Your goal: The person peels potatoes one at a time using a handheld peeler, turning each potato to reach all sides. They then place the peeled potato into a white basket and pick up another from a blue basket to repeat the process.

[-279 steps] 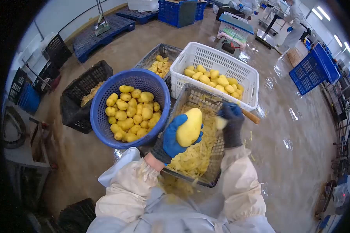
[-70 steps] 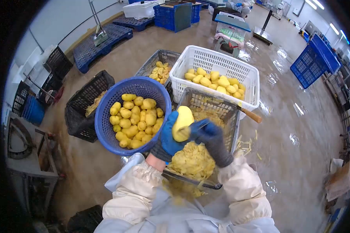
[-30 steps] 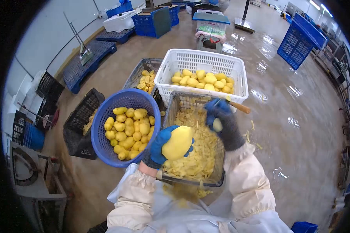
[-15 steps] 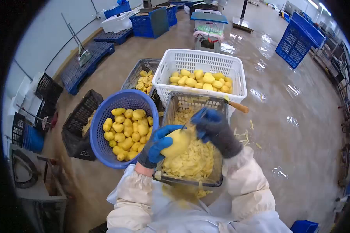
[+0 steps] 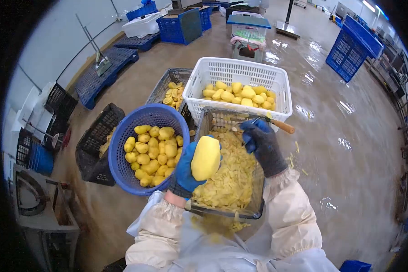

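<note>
A large peeled potato [image 5: 206, 158] rests in my left hand [image 5: 186, 170], whose blue-gloved fingers wrap it from the left and behind. The potato stands upright above a dark crate [image 5: 260, 192] full of pale yellow peelings [image 5: 224, 183]. My right hand [image 5: 258, 140], in a blue and grey glove, is closed a little to the right of the potato, apart from it. It grips what looks like a peeler [image 5: 237, 128], mostly hidden by the fingers. Just beyond the right hand, a wooden-handled tool [image 5: 283, 126] lies across the crate's rim.
A blue round basket [image 5: 116, 156] of yellow potatoes stands at the left. Behind the peelings is a white crate [image 5: 283, 97] with peeled potatoes. Beside it, a dark crate [image 5: 161, 86] holds cut pieces. A black crate [image 5: 93, 156] sits far left. Scraps lie on the wet floor [image 5: 331, 172].
My right hand has drawn away from the potato to the right. My left hand has turned the potato more upright, its peeled face toward me. The view has shifted slightly.
</note>
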Tool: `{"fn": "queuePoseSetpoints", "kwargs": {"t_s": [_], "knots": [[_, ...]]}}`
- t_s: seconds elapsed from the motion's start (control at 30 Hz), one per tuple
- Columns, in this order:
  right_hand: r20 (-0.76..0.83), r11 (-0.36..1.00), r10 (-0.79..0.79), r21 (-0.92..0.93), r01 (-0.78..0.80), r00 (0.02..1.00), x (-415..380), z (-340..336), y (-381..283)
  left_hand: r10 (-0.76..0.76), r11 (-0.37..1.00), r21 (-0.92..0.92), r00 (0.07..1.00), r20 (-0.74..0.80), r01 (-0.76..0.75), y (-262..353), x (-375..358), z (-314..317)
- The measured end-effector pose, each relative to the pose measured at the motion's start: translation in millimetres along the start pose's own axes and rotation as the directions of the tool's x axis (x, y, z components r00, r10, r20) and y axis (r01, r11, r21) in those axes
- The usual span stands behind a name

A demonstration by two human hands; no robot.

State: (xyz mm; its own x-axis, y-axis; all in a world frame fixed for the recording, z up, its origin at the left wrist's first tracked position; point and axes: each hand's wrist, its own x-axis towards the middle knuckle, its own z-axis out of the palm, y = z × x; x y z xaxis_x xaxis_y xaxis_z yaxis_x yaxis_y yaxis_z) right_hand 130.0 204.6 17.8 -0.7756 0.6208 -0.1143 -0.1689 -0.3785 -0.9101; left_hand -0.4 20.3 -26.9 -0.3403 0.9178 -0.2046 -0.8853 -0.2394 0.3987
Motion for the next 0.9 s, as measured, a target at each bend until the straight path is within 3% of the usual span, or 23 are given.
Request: {"fn": "queuePoseSetpoints", "kwargs": {"t_s": [0.07,0.17,0.33,0.43,0.53,0.67,0.7,0.73,0.8,0.83,0.87,0.9], "knots": [[0.022,0.997,0.054,-0.049,-0.053,0.998,-2.1,5.7,3.6,-0.106,0.983,-0.144,0.993,0.056,0.113,1.1,3.9,-10.9],[-0.042,0.99,-0.008,-0.142,0.002,0.999,2.3,-0.1,6.7,-0.152,0.96,-0.223,0.984,0.092,0.17,4.4,5.9,-16.3],[0.029,1.0,0.023,-0.003,-0.023,0.999,-2.3,-1.2,8.1,-0.189,0.929,-0.316,0.981,0.047,0.194,1.4,13.2,-32.8],[0.001,1.0,0.009,-0.015,-0.009,1.0,-2.5,-2.2,6.0,-0.115,0.978,-0.203,0.939,-0.325,0.049,-14.4,25.3,-59.3],[-0.011,0.999,-0.024,-0.027,0.024,1.0,-0.3,-6.2,5.9,-0.152,0.968,-0.244,0.895,-0.42,0.05,-32.1,47.9,-78.6],[0.033,0.998,-0.01,0.055,0.008,0.999,-5.3,-1.4,-1.5,-0.061,0.989,-0.148,0.948,-0.312,0.015,-32.4,103.0,-85.9],[0.036,0.998,-0.023,0.058,0.02,0.999,-5.3,-1.1,-2.6,-0.019,0.997,-0.07,0.996,-0.082,0.014,-28.4,132.9,-90.6],[0.037,0.998,-0.031,0.058,0.029,0.999,-5.3,-1.1,-3.3,0.307,0.798,0.476,0.929,0.205,-0.369,-26.8,142.5,-68.7],[0.007,1.0,-0.016,0.02,0.015,1.0,-2.5,-2.5,-1.1,0.358,0.713,0.584,0.917,0.174,-0.389,-11.2,156.2,-26.1],[-0.009,1.0,0.012,0.001,-0.012,1.0,-0.3,-5.2,0.6,0.367,0.716,0.578,0.915,0.167,-0.392,1.5,161.4,-15.1],[-0.021,0.999,0.042,-0.018,-0.042,0.999,2.1,-6.8,2.4,0.21,0.924,0.29,0.965,0.158,-0.249,17.8,164.8,-8.6],[-0.016,0.999,0.036,-0.015,-0.036,0.999,4.7,-8.6,3.9,0.062,0.998,-0.029,0.977,0.202,-0.058,35.4,165.5,-8.8]]}}
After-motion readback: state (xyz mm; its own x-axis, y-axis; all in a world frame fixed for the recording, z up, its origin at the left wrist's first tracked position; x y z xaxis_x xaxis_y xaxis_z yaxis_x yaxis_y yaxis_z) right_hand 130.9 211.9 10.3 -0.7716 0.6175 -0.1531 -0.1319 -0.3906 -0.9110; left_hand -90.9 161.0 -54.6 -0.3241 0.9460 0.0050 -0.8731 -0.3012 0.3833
